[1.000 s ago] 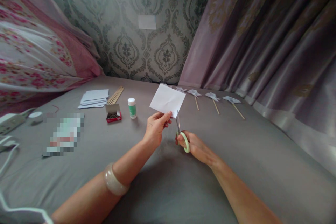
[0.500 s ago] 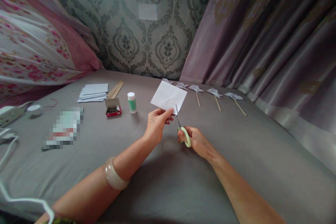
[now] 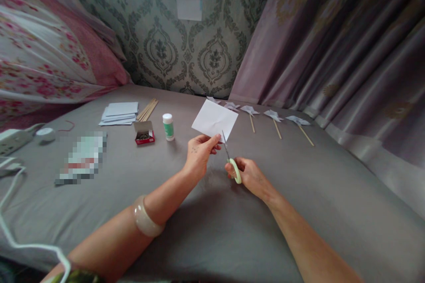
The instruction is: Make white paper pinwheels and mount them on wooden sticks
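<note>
My left hand (image 3: 200, 154) pinches the lower edge of a white sheet of paper (image 3: 215, 117), thumb on top and fingers beneath. The sheet is held tilted above the grey cloth. In my right hand (image 3: 247, 174) is a pair of scissors (image 3: 235, 170) with pale green handles, my fingers in the loops. Its blades point up and away, lying over the paper's lower right part close to my left thumb. Whether the blades are parted is too small to tell.
Behind the sheet and to its right lie several paper pinwheels (image 3: 274, 116) on sticks. Leftward stand a white-and-green bottle (image 3: 168, 127), a small red box (image 3: 144, 136), wooden sticks (image 3: 148, 110) and a paper stack (image 3: 118, 114). A power strip (image 3: 13, 141) with a white cable is far left.
The whole view has shifted slightly. Both hands, the sheet and the scissors keep nearly the same positions relative to each other.
</note>
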`<state>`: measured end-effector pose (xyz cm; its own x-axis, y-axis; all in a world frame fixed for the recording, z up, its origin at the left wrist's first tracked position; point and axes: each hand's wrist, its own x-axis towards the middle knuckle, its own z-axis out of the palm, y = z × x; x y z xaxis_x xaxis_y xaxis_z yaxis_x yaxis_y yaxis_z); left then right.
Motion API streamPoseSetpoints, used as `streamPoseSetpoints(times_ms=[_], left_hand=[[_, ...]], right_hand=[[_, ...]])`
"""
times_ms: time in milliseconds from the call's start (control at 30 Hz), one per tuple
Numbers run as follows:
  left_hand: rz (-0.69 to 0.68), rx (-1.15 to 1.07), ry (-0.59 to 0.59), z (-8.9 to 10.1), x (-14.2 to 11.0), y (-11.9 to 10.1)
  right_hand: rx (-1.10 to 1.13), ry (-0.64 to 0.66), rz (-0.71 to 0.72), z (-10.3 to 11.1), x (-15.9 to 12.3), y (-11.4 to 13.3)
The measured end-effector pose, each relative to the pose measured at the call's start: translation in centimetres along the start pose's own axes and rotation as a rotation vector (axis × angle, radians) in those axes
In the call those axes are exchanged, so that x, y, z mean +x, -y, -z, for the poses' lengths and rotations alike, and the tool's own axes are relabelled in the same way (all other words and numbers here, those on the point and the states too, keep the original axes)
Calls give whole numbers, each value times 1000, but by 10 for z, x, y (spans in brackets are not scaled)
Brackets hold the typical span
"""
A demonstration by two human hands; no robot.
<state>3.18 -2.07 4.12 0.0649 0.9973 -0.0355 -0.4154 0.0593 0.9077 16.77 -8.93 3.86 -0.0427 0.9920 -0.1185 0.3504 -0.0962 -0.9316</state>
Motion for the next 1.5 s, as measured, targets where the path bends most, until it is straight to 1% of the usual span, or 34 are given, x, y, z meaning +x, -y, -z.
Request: streamPoseSetpoints(times_ms=[367, 633, 967, 1500], left_hand=[[-2, -2, -5, 0, 1, 1], [19, -11, -2, 0, -1, -1], [-6, -11, 18, 1, 1, -1], [11, -44, 13, -1, 1, -3]], right_hand=[[22, -20, -18, -1, 1, -2], [57, -48, -19, -2, 3, -8], [67, -113, -35, -6, 2, -1], [68, -147, -36, -7, 5, -6]])
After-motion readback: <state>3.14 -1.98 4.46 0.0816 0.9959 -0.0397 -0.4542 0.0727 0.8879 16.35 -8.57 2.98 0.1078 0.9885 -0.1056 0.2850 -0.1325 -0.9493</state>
